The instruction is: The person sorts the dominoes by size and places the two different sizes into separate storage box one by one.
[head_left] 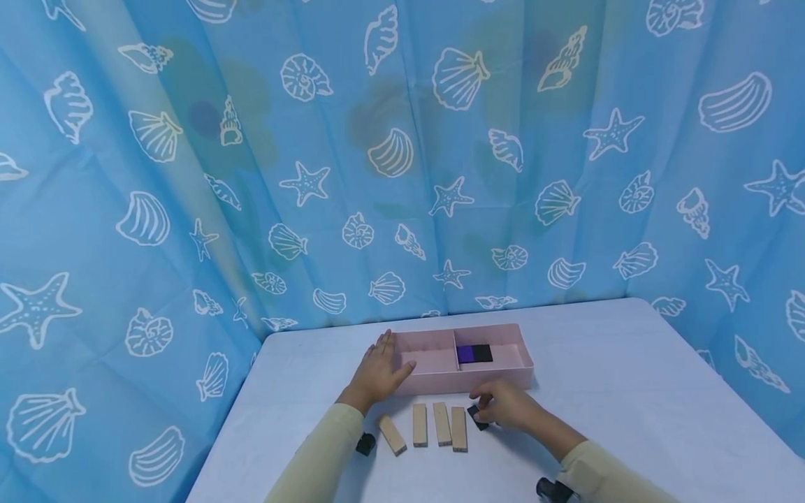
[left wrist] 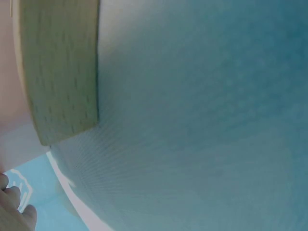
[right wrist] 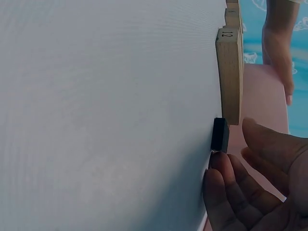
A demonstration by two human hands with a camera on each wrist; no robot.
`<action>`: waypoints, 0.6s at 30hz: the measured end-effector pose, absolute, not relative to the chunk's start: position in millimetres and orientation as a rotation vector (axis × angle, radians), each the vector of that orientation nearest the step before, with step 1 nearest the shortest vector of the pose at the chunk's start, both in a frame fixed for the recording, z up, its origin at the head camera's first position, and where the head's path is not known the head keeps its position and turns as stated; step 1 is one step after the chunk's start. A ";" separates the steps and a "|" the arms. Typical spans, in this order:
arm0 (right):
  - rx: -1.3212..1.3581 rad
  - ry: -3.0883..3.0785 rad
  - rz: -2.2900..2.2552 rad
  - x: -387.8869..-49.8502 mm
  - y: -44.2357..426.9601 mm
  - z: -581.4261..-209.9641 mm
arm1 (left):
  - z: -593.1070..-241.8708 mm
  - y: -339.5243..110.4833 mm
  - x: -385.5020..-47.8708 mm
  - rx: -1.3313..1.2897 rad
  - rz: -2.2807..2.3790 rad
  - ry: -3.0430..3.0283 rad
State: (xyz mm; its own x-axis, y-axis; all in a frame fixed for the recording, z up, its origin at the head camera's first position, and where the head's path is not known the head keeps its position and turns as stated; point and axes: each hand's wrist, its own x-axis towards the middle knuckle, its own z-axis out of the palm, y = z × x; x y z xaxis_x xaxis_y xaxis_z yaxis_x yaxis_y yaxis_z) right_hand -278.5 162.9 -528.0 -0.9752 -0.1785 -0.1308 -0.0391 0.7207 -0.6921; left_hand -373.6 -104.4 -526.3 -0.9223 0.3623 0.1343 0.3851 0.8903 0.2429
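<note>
A pink box (head_left: 465, 381) with two compartments stands on the table. Purple (head_left: 465, 354) and black (head_left: 482, 353) flat pieces lie side by side in its right compartment. My left hand (head_left: 377, 374) rests on the box's left end, fingers and thumb spread. In front of the box, my right hand (head_left: 506, 405) is at a small black block (head_left: 476, 417) lying on the table. The right wrist view shows its fingertips beside the black block (right wrist: 220, 134), with the thumb apart from it. Left of that block are several wooden blocks (head_left: 459, 429), one marked 12 (right wrist: 230, 72).
The white table (head_left: 629, 391) reaches back to a blue curtain (head_left: 415, 181) printed with shells and starfish. One wooden block (head_left: 393, 434) lies slanted near the left forearm. A black wrist camera (head_left: 553, 489) is on the right wrist, another (head_left: 366, 443) by the left.
</note>
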 end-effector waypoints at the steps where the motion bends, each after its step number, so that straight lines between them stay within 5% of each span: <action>1: -0.173 2.741 -1.097 -278.6 162.2 -528.3 | -526.1 -104.5 -373.9 -0.588 -0.409 -2.969; 18: -0.205 2.836 -0.899 -279.8 156.6 -537.8 | -526.2 -104.0 -373.5 -0.582 -0.384 -2.990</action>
State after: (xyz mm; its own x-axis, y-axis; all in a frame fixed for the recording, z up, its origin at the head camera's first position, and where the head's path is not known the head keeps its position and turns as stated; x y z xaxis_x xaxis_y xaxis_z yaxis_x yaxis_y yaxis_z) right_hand -279.8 156.6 -537.8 -0.9779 -0.1776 -0.1101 -0.0818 0.8100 -0.5806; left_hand -373.5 -104.0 -526.2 -0.9257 0.3597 0.1171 0.3776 0.8971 0.2295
